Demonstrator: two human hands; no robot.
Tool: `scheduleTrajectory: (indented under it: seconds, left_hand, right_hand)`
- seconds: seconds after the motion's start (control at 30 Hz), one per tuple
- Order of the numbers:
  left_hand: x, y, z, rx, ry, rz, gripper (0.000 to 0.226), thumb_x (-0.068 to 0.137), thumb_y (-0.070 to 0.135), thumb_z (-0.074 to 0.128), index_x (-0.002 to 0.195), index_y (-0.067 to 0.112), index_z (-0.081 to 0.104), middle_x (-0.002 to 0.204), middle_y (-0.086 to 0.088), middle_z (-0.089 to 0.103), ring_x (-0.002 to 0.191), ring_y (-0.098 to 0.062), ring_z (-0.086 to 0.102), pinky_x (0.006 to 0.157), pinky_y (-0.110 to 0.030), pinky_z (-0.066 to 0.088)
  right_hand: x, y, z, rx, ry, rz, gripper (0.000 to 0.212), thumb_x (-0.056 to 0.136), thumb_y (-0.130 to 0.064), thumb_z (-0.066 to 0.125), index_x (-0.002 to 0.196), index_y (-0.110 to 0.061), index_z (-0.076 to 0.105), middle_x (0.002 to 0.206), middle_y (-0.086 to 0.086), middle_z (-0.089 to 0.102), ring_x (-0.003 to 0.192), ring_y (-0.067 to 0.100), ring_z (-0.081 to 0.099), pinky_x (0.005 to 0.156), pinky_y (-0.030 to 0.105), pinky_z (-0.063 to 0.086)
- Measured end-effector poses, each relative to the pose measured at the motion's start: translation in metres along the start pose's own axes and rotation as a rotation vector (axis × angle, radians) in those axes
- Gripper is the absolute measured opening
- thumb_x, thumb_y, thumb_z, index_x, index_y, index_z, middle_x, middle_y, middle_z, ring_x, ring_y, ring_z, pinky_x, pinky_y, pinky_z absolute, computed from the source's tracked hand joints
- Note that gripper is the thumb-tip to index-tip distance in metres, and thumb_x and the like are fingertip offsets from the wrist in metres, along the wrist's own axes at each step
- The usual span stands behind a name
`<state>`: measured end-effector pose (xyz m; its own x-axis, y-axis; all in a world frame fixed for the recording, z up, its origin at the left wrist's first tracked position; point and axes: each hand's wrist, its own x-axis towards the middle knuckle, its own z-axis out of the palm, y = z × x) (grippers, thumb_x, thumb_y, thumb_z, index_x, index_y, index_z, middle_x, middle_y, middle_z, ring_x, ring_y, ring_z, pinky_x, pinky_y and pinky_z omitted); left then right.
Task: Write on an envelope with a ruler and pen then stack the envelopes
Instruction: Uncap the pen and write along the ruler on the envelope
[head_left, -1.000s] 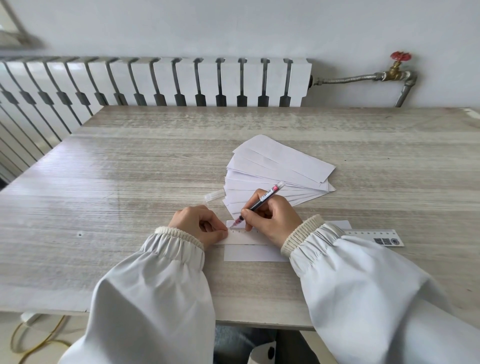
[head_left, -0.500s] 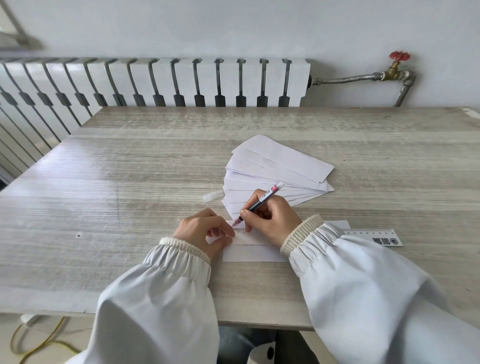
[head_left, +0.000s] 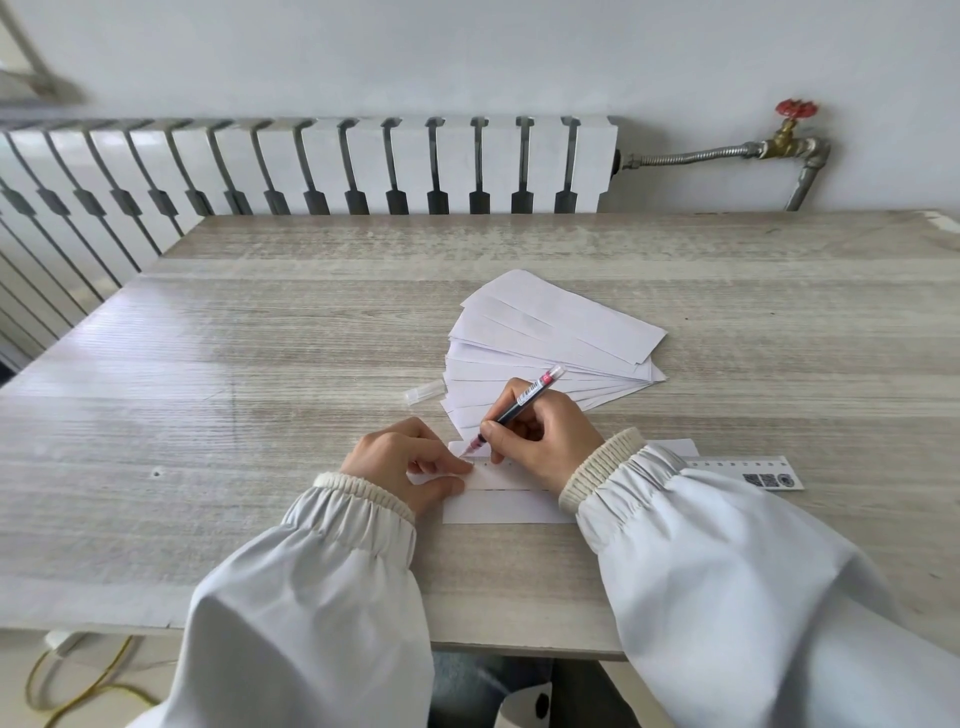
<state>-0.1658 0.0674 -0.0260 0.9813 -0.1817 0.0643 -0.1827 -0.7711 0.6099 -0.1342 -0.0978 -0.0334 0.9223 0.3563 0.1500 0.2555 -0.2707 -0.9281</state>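
Observation:
A white envelope (head_left: 504, 508) lies flat near the table's front edge, with a clear ruler (head_left: 748, 470) laid across it; my right sleeve covers the ruler's middle. My left hand (head_left: 410, 460) presses index finger and thumb down on the ruler's left end. My right hand (head_left: 543, 436) grips a red-ink pen (head_left: 514, 408), its tip touching the envelope at the ruler's upper edge, close to my left fingertips. A fanned stack of white envelopes (head_left: 550, 338) lies just behind my hands.
A clear pen cap (head_left: 425, 391) lies left of the stack. The wooden table (head_left: 260, 364) stands against a white radiator (head_left: 363, 161) along the back and left. A pipe with a red valve (head_left: 795, 110) runs at the back right.
My left hand has slid a little to the right, its finger and thumb now stretched out on the ruler's end. The pen tip stays at about the same spot.

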Motion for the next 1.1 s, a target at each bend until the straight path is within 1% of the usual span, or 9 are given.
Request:
scheduleTrajectory:
  seconds: [0.17,0.23,0.33,0.53,0.6,0.73,0.93,1.0,1.1]
  left_hand:
    - [0.002,-0.002,0.0,0.018,-0.025,-0.014,0.012,0.069,0.021,0.074,0.081,0.025,0.074,0.069,0.019,0.05,0.063,0.006,0.048,0.061,0.007,0.033]
    - [0.002,-0.002,0.0,0.021,-0.028,-0.022,0.012,0.069,0.022,0.075,0.08,0.026,0.074,0.07,0.02,0.051,0.063,0.006,0.048,0.061,0.007,0.034]
    - [0.003,-0.003,0.0,0.023,-0.039,-0.033,0.012,0.069,0.022,0.075,0.08,0.026,0.074,0.071,0.021,0.051,0.063,0.007,0.049,0.061,0.008,0.033]
    - [0.003,-0.003,0.0,0.02,-0.043,-0.072,0.01,0.068,0.025,0.075,0.077,0.028,0.074,0.071,0.021,0.053,0.065,0.007,0.05,0.059,0.001,0.036]
    - [0.003,-0.003,0.0,0.018,-0.046,-0.081,0.009,0.068,0.025,0.075,0.076,0.029,0.073,0.071,0.021,0.053,0.065,0.007,0.05,0.059,0.001,0.036]
    - [0.003,-0.003,0.0,0.009,-0.049,-0.089,0.009,0.068,0.025,0.075,0.076,0.029,0.073,0.072,0.021,0.054,0.067,0.006,0.051,0.065,-0.006,0.037]
    - [0.003,-0.002,0.0,-0.003,-0.053,-0.103,0.01,0.068,0.024,0.074,0.077,0.028,0.074,0.073,0.022,0.054,0.067,0.006,0.05,0.066,-0.007,0.038]
    - [0.003,-0.002,0.0,-0.005,-0.055,-0.108,0.01,0.068,0.024,0.074,0.078,0.028,0.074,0.072,0.021,0.054,0.068,0.005,0.051,0.067,-0.008,0.04]
    - [0.003,0.0,-0.001,-0.013,-0.052,-0.122,0.01,0.068,0.024,0.075,0.077,0.028,0.074,0.073,0.02,0.055,0.069,0.003,0.052,0.074,-0.018,0.047]
  right_hand:
    - [-0.002,0.001,-0.004,-0.002,0.002,0.001,0.011,0.082,0.001,0.057,0.074,-0.006,0.055,0.062,0.008,0.064,0.052,0.011,0.055,0.053,0.008,0.04]
    - [-0.004,0.001,-0.006,-0.014,0.011,-0.005,0.01,0.082,0.0,0.057,0.075,-0.005,0.055,0.058,0.002,0.062,0.051,0.009,0.054,0.052,0.007,0.039]
    - [-0.006,0.001,-0.009,-0.042,0.02,-0.01,0.009,0.082,-0.001,0.058,0.075,-0.005,0.056,0.058,0.004,0.062,0.051,0.011,0.053,0.052,0.009,0.039]
    - [-0.009,0.001,-0.014,-0.062,0.049,0.001,0.01,0.081,0.001,0.058,0.073,-0.004,0.056,0.051,-0.006,0.057,0.043,0.0,0.05,0.05,0.006,0.037]
    - [-0.011,0.0,-0.017,-0.072,0.056,0.009,0.008,0.081,0.0,0.057,0.073,-0.003,0.056,0.052,-0.004,0.057,0.045,0.003,0.05,0.051,0.01,0.037]
    - [-0.014,0.001,-0.023,-0.094,0.076,0.021,0.014,0.081,-0.002,0.058,0.07,-0.009,0.053,0.053,0.001,0.057,0.055,0.024,0.051,0.057,0.029,0.04]
    - [-0.018,0.002,-0.03,-0.092,0.096,0.037,0.014,0.081,-0.001,0.057,0.07,-0.009,0.053,0.055,0.004,0.058,0.057,0.027,0.052,0.059,0.033,0.041]
    - [-0.018,0.002,-0.032,-0.084,0.105,0.039,0.016,0.081,0.0,0.057,0.069,-0.009,0.051,0.057,0.008,0.06,0.057,0.026,0.053,0.058,0.03,0.042]
    - [-0.02,0.002,-0.034,-0.063,0.113,0.042,0.019,0.082,0.002,0.056,0.068,-0.01,0.05,0.06,0.008,0.062,0.05,0.016,0.053,0.049,0.012,0.04]
